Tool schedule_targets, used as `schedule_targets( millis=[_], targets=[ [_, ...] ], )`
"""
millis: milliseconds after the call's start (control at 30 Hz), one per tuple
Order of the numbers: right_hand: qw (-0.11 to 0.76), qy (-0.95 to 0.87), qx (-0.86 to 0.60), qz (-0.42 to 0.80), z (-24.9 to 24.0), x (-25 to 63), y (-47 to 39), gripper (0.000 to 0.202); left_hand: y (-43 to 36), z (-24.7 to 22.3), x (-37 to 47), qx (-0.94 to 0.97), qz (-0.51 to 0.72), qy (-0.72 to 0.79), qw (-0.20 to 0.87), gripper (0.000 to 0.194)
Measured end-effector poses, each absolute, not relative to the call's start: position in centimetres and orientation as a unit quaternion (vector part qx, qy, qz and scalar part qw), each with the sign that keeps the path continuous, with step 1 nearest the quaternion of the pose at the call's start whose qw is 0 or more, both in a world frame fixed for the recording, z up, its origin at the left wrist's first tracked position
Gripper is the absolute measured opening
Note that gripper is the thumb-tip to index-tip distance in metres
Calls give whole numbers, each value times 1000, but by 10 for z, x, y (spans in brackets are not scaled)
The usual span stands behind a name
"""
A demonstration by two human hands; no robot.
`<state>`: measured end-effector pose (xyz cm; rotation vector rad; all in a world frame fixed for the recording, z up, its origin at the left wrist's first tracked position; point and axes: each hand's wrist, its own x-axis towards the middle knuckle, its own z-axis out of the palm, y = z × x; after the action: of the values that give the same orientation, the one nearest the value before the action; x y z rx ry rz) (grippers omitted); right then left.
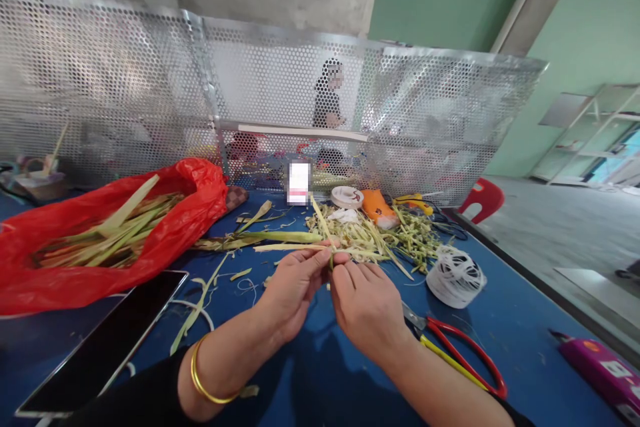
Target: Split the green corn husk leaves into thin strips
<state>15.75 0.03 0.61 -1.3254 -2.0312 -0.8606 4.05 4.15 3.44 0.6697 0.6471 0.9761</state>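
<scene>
My left hand (295, 287) is closed, pinching a pale green-yellow plant strip (323, 219) between thumb and fingers. Right beside it, my right hand (367, 300) is curled with its fingertips against the same strip, just below the left thumb. One end of the strip sticks up and to the left past the fingers; the part between the fingertips is mostly hidden. Behind my hands lies a pile of cut strips and shreds (357, 237) on the blue table (320, 380). Longer dried leaf strips (280, 237) lie to the left of the pile.
A red plastic bag (200, 193) of leaf strips and a dark tablet (105, 347) lie left. To the right are red-handled scissors (465, 347), a white string spool (456, 277) and a purple box (600, 373). A tape roll (347, 197) sits before a perforated metal screen (280, 80); a person (327, 97) stands beyond it.
</scene>
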Motion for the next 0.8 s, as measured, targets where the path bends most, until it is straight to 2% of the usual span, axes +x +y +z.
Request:
schedule_targets(
  millis=[100, 267, 367, 467, 633, 800],
  targets=[
    [276, -781, -469, -308, 11, 160, -4, 16, 43, 34, 39, 328, 447, 300, 777, 7],
    [394, -732, -510, -220, 33, 176, -3, 16, 50, 42, 30, 380, 411, 291, 776, 12],
    [369, -741, -548, -123, 38, 185, 5, 15, 51, 46, 27, 391, 374, 274, 795, 18],
    [335, -763, -552, -43, 34, 186, 8, 24, 50, 44, 29, 409, 368, 289, 784, 21],
    [315, -774, -540, -101, 28, 176, 3, 26, 49, 36, 34, 512, 391, 346, 682, 25],
    [294, -794, -514, -137, 31, 172, -2, 29, 50, 42, 33, 552, 407, 397, 610, 20]
  ],
)
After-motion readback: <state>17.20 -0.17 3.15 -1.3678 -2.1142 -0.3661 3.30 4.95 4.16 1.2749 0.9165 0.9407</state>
